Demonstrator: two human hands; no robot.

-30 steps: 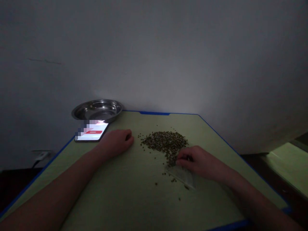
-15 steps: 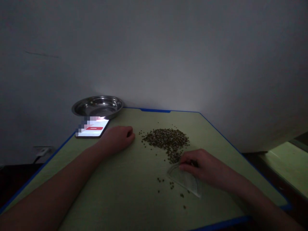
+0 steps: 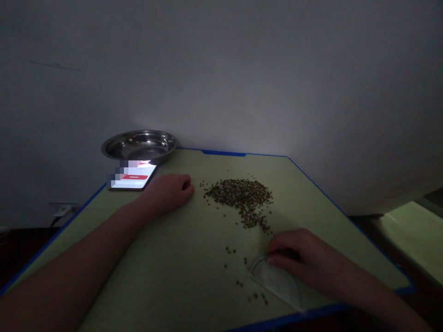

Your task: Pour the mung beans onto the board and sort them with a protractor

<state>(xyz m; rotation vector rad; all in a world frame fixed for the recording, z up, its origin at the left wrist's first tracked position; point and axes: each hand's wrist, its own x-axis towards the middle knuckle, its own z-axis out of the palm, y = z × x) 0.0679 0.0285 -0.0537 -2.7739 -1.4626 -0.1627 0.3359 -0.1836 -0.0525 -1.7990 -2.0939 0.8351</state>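
Observation:
My right hand point(image 3: 294, 258) pinches a clear plastic protractor point(image 3: 277, 281) by its curved edge, low over the table near the front edge. Behind it spreads a pile of small brown-green beans or seeds point(image 3: 238, 193), with a narrow tail trailing toward the hand. Several loose seeds point(image 3: 256, 295) are scattered in front and to the left of the protractor. My left hand point(image 3: 169, 191) rests on the table left of the pile, fingers curled in; nothing shows in them.
A steel basin point(image 3: 140, 145) stands at the back left against the wall. In front of it, close to my left hand, lies a phone point(image 3: 133, 177) with a lit screen. The pale table point(image 3: 166, 276) has a blue rim. A plug and socket point(image 3: 64, 210) are on the left wall.
My right hand has drawn the protractor away from the pile, toward me and slightly right. Some loose seeds near it have shifted toward the front edge. My left hand stays in place.

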